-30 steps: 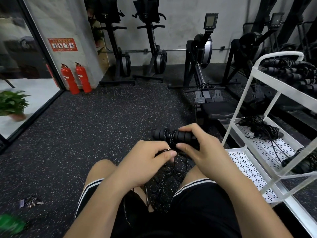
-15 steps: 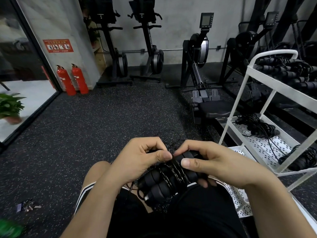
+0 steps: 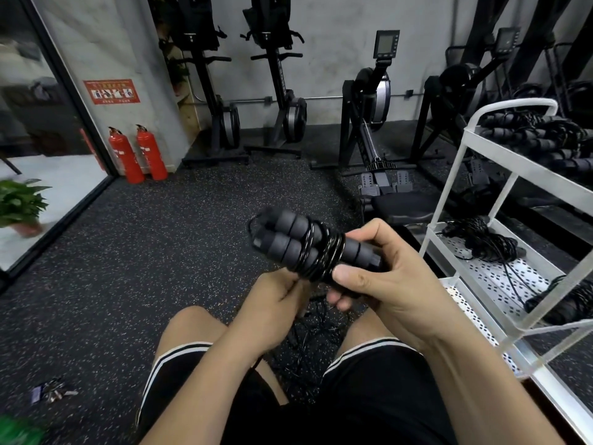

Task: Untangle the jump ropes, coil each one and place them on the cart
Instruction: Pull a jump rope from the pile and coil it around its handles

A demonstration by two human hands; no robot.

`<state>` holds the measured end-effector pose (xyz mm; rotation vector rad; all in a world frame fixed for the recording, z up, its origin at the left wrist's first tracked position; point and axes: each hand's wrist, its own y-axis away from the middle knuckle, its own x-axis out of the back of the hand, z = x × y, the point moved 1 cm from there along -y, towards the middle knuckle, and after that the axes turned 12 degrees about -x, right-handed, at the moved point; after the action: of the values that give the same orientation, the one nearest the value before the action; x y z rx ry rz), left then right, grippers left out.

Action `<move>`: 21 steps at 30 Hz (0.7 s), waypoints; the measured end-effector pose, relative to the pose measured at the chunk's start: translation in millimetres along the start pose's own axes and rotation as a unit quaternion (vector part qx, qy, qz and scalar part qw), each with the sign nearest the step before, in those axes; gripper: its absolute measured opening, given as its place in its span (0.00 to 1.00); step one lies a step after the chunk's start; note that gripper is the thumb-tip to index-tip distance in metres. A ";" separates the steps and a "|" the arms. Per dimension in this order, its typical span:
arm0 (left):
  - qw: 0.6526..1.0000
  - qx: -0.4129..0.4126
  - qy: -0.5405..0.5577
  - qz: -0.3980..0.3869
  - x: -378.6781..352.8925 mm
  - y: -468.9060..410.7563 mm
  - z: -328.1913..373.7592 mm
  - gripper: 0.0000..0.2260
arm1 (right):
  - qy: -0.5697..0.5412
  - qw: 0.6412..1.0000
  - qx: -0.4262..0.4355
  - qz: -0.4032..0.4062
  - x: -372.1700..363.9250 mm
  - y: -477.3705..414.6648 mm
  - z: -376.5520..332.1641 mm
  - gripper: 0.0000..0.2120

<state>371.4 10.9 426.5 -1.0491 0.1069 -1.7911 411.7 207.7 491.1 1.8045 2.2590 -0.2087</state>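
Note:
A black jump rope [image 3: 298,242] with two foam handles side by side has its cord wound round the handles. My right hand [image 3: 382,277] grips the handles' near end, thumb on top. My left hand [image 3: 272,303] sits just below the bundle and pinches the loose cord under it. A tangle of black ropes [image 3: 308,335] lies on the floor between my knees. The white cart [image 3: 500,175] stands at the right; coiled ropes [image 3: 539,142] fill its top shelf and loose black cord [image 3: 481,242] lies on the middle shelf.
Rowing machines [image 3: 372,123] line the back wall. Two red fire extinguishers [image 3: 138,155] stand at the left by a glass wall, with a potted plant [image 3: 19,203] beyond. Small items [image 3: 51,393] lie on the speckled floor at lower left.
The wound rope bundle has risen from my lap and swung so its handles point up and left. My left hand dropped below it, holding the cord.

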 end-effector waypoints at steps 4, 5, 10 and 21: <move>0.997 0.060 0.026 -0.029 5.8 -6.0 6.2 0.16 | 0.095 0.993 0.028 0.069 1.7 -7.0 4.0 0.26; 0.998 0.049 0.018 -0.047 6.2 -8.1 7.7 0.16 | 0.103 0.992 0.019 0.073 3.0 -8.7 4.1 0.25; 0.996 0.059 0.018 -0.062 7.3 -10.3 5.0 0.18 | 0.105 0.992 -0.007 0.063 5.7 -18.7 1.5 0.21; 0.992 0.056 0.001 -0.111 18.2 -16.6 8.2 0.17 | 0.182 0.981 0.008 0.071 3.6 -38.0 6.5 0.25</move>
<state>363.3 7.5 450.9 -1.0091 -0.1131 -1.9730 374.6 200.8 482.4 2.1506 2.3444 0.1430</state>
